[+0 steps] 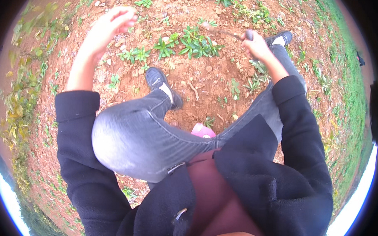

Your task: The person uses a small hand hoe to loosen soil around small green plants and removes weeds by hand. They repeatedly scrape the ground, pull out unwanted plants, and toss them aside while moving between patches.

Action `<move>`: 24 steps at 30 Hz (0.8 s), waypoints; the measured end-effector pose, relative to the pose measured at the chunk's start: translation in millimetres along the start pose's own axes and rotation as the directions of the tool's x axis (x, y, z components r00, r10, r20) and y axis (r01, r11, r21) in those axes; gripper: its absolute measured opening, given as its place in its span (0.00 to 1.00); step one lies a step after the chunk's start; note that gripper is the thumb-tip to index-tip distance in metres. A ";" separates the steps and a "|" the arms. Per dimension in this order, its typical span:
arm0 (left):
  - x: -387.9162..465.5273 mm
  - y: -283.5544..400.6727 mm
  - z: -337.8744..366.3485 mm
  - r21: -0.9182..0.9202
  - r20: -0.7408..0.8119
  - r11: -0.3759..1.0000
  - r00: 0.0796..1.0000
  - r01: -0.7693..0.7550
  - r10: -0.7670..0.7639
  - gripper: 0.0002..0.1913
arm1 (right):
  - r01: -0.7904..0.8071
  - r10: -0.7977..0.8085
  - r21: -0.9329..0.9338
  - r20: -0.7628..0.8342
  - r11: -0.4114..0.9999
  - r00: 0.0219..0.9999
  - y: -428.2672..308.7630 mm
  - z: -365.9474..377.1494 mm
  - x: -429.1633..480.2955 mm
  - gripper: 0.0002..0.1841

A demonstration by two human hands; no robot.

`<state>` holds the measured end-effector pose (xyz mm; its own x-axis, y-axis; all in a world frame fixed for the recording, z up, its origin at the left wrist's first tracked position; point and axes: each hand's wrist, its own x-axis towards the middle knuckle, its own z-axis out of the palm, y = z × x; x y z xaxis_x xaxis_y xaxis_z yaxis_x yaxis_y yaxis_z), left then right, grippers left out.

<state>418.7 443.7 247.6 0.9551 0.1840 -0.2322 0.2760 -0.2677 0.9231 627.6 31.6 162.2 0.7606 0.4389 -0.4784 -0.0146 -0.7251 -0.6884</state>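
My right hand (255, 46) grips the dark handle of a small hand tool (225, 32). The tool's thin metal shank points left over the soil, and its blurred pale end sits above a leafy green weed (202, 45). At the upper left, my left hand (118, 22) hovers over the ground, fingers loosely curled and apart, with nothing visible in it. More low weeds (164, 48) grow in the reddish soil between my two hands.
My black shoes (156, 78) are planted on the bare soil (203, 77), knees spread. A pink object (203, 130), partly hidden, lies between my thighs. Yellowing leafy plants (26, 101) line the left side; a green strip (350, 90) runs along the right. A stick (193, 90) lies ahead.
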 end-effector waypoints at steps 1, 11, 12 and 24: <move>8.0 -18.2 3.7 -0.006 -0.020 0.998 0.998 0.060 -0.060 0.19 | -0.048 0.048 -0.040 0.002 0.998 0.999 5.7 13.9 5.5 0.11; 64.2 -199.6 134.5 -0.086 0.385 0.897 0.845 0.433 -0.371 0.14 | -0.124 0.189 -0.245 0.262 0.961 0.946 40.8 27.4 -71.9 0.08; 62.5 -213.9 153.9 -0.081 0.381 0.874 0.825 0.480 -0.418 0.13 | -0.175 0.237 -0.246 0.255 0.954 0.937 40.6 24.3 -80.2 0.07; 0.3 -260.6 212.2 -0.015 0.337 0.946 0.892 0.325 -0.301 0.12 | -0.042 0.032 -0.264 -0.042 0.964 0.999 26.6 45.9 -65.1 0.13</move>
<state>369.9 312.7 -58.0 0.8052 -0.0737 -0.5884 0.5697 -0.1788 0.8021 548.0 8.1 150.0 0.7861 0.3930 -0.4771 0.1255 -0.8572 -0.4995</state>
